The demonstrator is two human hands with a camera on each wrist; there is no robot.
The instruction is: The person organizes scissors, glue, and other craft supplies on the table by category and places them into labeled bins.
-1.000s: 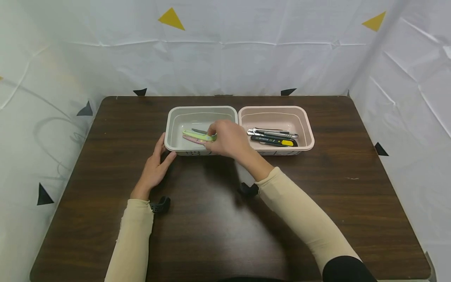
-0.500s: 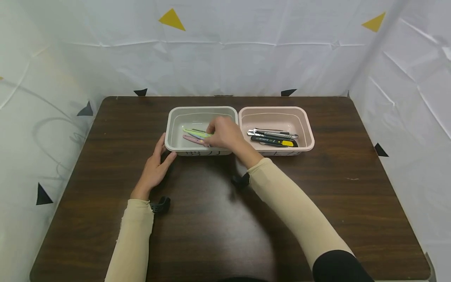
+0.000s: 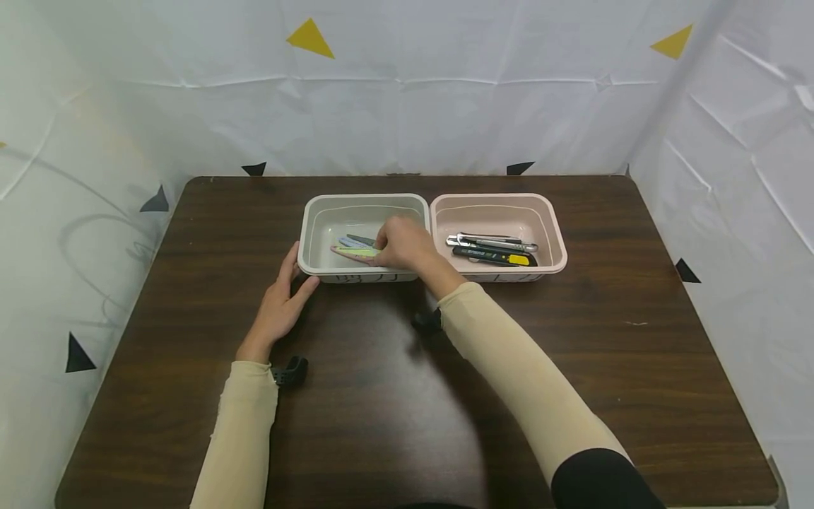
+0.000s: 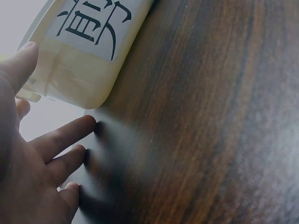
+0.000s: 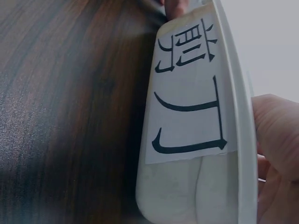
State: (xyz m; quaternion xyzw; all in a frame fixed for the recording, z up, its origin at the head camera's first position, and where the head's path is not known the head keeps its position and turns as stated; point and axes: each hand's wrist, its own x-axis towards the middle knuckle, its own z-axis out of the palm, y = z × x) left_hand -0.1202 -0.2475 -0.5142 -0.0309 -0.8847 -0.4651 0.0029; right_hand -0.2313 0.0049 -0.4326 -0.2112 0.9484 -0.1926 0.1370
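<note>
My right hand (image 3: 407,244) reaches down into the pale grey box (image 3: 365,271), its thumb and fingers curled over the handle end of the green scissors (image 3: 357,251). Its fingertips and the handles are hidden below the hand. Pink scissors (image 3: 346,253) lie on the near side of the green pair, and a blue pair (image 3: 350,242) and a dark grey pair (image 3: 360,238) on the far side. My left hand (image 3: 280,304) rests at the box's front left corner, fingers extended along its side and thumb near the front. The left wrist view shows the fingers (image 4: 65,137) spread beside the box.
A pink box (image 3: 499,270) with several utility knives (image 3: 492,254) stands against the grey box's right side. The grey box's front has a white label (image 5: 191,93) with black characters. White sheeting (image 3: 400,120) encloses the back and sides of the brown table (image 3: 356,424).
The green scissors have come down from over the others to lie between the blue and pink pairs, my right hand moving with them. The left hand stays in place.
</note>
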